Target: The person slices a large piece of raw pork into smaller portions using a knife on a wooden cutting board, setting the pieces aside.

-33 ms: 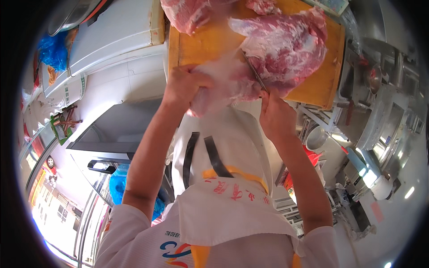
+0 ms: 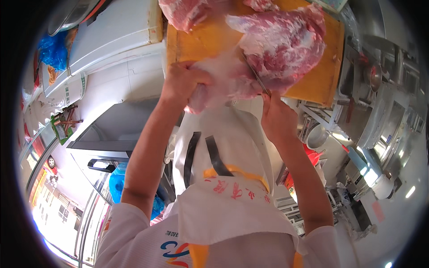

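Note:
A big slab of raw meat (image 2: 283, 44), red with white fat, lies on a yellow cutting board (image 2: 205, 47). A paler flap of meat (image 2: 223, 82) stretches from it to the left and hangs over the board's near edge. My left hand (image 2: 185, 82) is closed on the left end of this flap. With my right hand (image 2: 279, 116) I grip a knife (image 2: 255, 73), whose thin blade points up and left along the seam between flap and slab. The knife's handle is hidden in my fingers. A hazy blur covers part of the flap.
Other raw meat pieces (image 2: 185, 13) lie at the board's far side. A white cabinet (image 2: 116, 33) stands at left, above a dark box with a handle (image 2: 102, 166). Metal pans and racks (image 2: 317, 136) crowd the right. My white apron (image 2: 228, 147) hangs just below the board.
Very little differs. The slab and board sit slightly higher and further left in view. The blade shows as a thinner line, and both hands keep their grips.

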Demonstrator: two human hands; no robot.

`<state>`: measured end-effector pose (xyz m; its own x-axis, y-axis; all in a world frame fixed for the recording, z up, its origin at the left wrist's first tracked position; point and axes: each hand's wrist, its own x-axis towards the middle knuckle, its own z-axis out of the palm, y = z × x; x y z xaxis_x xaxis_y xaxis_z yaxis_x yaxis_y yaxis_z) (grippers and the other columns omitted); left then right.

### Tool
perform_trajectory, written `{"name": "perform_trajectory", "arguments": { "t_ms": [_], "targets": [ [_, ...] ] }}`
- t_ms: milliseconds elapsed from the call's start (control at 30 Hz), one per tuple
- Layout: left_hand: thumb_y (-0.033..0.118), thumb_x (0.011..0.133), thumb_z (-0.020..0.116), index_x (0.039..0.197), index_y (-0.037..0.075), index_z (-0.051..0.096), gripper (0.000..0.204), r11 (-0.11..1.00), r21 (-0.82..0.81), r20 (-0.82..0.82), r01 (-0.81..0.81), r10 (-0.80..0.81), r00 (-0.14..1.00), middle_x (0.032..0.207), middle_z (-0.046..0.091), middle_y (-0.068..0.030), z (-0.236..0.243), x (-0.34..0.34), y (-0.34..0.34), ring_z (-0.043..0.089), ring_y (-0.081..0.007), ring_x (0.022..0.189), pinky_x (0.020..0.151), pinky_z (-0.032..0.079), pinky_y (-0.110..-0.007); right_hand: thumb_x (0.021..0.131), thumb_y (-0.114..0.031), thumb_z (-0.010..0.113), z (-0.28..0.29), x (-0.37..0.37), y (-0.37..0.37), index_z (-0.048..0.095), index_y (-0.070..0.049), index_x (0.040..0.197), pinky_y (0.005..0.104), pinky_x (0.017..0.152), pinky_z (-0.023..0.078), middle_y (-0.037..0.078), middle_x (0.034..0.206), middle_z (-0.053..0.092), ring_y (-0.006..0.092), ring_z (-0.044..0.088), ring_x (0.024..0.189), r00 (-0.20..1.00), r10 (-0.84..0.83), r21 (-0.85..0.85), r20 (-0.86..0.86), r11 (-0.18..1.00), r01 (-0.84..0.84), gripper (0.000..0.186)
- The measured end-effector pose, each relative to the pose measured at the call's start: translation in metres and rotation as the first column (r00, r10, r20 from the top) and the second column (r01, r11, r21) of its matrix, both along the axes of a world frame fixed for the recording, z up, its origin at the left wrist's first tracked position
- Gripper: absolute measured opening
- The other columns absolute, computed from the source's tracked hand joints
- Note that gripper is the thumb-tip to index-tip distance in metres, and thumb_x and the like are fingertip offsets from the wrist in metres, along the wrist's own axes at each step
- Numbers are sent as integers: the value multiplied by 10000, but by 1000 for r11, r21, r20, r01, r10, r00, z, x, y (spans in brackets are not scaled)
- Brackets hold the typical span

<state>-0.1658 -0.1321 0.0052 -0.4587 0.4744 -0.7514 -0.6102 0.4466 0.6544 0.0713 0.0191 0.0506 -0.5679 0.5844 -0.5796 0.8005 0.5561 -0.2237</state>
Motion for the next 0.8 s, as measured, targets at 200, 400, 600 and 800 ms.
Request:
{"name": "perform_trajectory", "arguments": {
  "t_ms": [200,400,600,800],
  "targets": [
    [-57,720,773,1047,-64,817,330,992,-43,-59,-118,115,992,894,775,-119,25,20,2,718,-213,730,687,601,-378,1189,-367,445,-21,18,-10,540,-54,1163,606,735,576,246,869,761,496,744,814,985,54,54,-164,997,-46,328],
    [-45,718,764,1101,-85,786,386,991,-123,-88,-55,44,995,988,785,-159,25,23,-14,747,-276,821,781,614,-393,1188,-363,448,-21,63,-31,545,-47,1106,587,697,595,235,869,764,479,750,782,997,-30,18,-74,999,31,341],
    [-42,701,786,1045,-107,793,349,991,-114,-110,-65,52,993,936,780,-156,32,11,-26,724,-255,744,707,608,-402,1178,-374,476,-31,49,-33,530,-50,1068,558,687,606,217,840,749,456,751,764,988,-18,57,-152,998,27,347],
    [-33,696,777,1086,-82,797,393,981,-195,-116,-3,-20,993,928,777,-163,39,6,-48,730,-258,728,654,609,-411,1174,-341,473,8,105,-45,589,-52,1167,564,744,604,208,960,762,422,763,871,971,-78,-73,-225,995,63,311]
  ]
}}
